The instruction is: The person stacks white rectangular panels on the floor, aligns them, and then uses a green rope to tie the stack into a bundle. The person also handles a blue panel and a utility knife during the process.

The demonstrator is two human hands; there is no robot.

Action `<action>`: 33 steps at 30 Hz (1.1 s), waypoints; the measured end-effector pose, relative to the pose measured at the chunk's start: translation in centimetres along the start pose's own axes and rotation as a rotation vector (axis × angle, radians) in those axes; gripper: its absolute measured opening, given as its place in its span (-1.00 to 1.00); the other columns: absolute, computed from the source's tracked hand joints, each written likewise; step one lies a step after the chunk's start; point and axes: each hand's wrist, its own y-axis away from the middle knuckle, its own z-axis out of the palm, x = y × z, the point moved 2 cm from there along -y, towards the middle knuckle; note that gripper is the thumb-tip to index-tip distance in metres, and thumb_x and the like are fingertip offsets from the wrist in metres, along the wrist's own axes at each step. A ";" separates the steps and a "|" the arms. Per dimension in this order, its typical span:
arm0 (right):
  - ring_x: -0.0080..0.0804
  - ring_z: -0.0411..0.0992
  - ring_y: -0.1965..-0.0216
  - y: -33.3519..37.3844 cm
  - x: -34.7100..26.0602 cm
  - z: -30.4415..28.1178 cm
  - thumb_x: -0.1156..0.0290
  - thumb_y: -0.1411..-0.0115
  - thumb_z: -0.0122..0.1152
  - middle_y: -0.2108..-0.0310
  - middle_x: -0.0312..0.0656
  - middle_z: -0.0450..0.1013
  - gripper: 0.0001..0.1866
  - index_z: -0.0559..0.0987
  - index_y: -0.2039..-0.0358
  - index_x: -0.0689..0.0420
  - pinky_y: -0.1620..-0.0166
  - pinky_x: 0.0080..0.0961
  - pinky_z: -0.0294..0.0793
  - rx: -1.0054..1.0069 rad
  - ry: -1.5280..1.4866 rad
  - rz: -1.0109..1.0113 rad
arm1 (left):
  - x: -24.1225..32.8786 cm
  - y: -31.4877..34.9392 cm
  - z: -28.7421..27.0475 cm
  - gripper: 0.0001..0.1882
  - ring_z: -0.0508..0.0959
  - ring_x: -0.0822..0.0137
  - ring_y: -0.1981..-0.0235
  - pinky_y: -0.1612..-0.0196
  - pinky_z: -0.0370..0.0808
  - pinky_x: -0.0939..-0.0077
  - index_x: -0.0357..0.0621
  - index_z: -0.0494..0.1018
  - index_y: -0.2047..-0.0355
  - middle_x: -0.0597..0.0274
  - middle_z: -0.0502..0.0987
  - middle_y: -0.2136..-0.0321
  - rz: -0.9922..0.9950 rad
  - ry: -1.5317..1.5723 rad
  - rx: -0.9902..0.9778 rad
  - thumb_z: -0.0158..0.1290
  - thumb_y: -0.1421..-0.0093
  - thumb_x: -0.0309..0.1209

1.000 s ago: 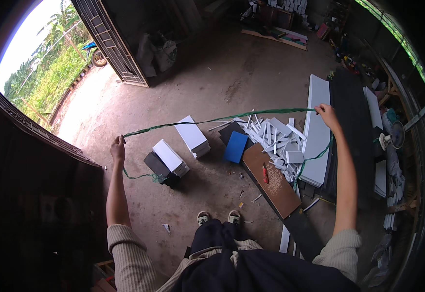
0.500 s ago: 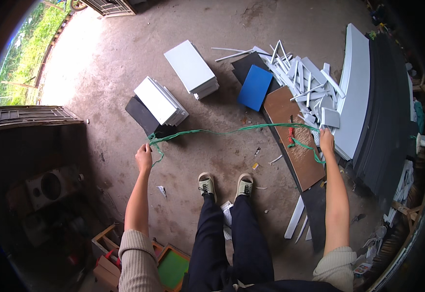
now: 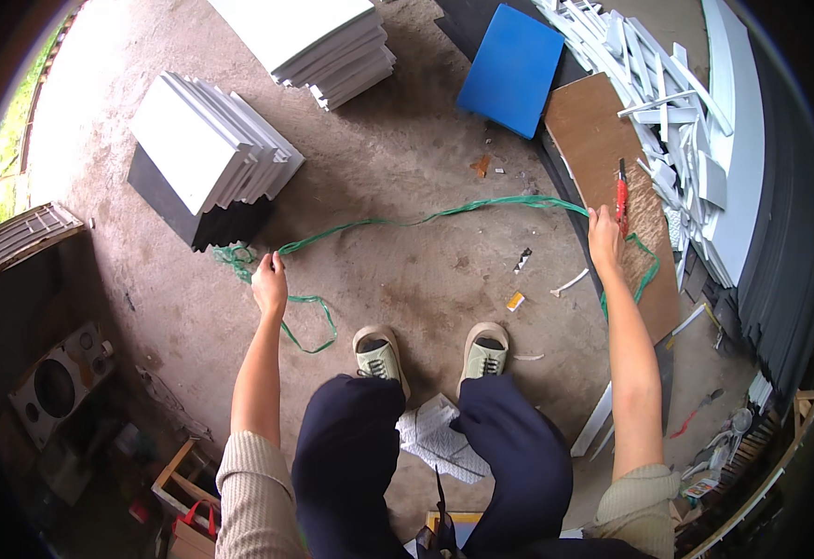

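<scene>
Between my two hands stretches a green plastic twine [image 3: 426, 217], sagging slightly and curving above my shoes. My left hand [image 3: 270, 284] pinches it near the left stack; a tangled clump of the twine lies beside that hand and a loose loop hangs below it. My right hand [image 3: 604, 238] grips the other stretch above a brown board [image 3: 582, 112], with a loose tail trailing past the wrist. Left and ahead stands a stack of white panels [image 3: 183, 149] on black ones [image 3: 169, 194]. A red-handled tool [image 3: 622, 200] lies on the brown board just beyond my right hand.
Another white panel stack [image 3: 314, 47] stands farther ahead, near a blue panel [image 3: 511, 70]. White offcut strips [image 3: 658, 84] pile up at the right beside long dark sheets [image 3: 789, 186]. A speaker box [image 3: 58, 382] stands at the left. White bubbly sheeting [image 3: 440, 438] lies between my legs.
My view has dropped closer to the floor, with my knees bending. Both hands still hold the twine, and its right end has come in nearer to my body.
</scene>
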 end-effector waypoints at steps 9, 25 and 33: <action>0.05 0.38 0.47 -0.5 -2.0 9.8 0.25 -0.16 -0.11 0.50 0.05 0.38 -0.76 0.28 0.43 0.20 0.49 -0.15 0.35 0.135 0.044 -0.309 | -5.7 -3.4 7.2 -0.72 0.46 -0.01 0.41 0.40 0.36 0.17 -0.09 0.33 0.25 0.01 0.46 0.43 0.142 -0.114 0.271 -0.19 -0.16 -0.19; -0.07 0.23 0.15 4.4 -4.9 6.2 0.40 0.01 0.12 0.23 -0.01 0.19 -0.71 0.33 0.29 0.23 0.12 -0.28 0.30 0.158 0.033 -0.459 | -2.2 3.8 1.2 -0.45 0.31 0.19 0.10 0.12 0.30 0.33 -0.14 0.23 0.07 0.14 0.32 0.19 0.738 -0.168 0.286 0.09 0.07 -0.26; -0.05 0.30 0.25 3.5 -4.3 -6.2 0.37 -0.03 0.08 0.33 0.04 0.28 -0.79 0.41 0.36 0.23 0.14 -0.32 0.30 0.212 -0.323 -0.537 | 8.1 7.5 -9.4 -0.58 0.31 0.18 0.09 0.13 0.35 0.27 -0.07 0.32 0.15 0.14 0.33 0.19 0.847 -0.159 0.331 0.03 0.01 -0.19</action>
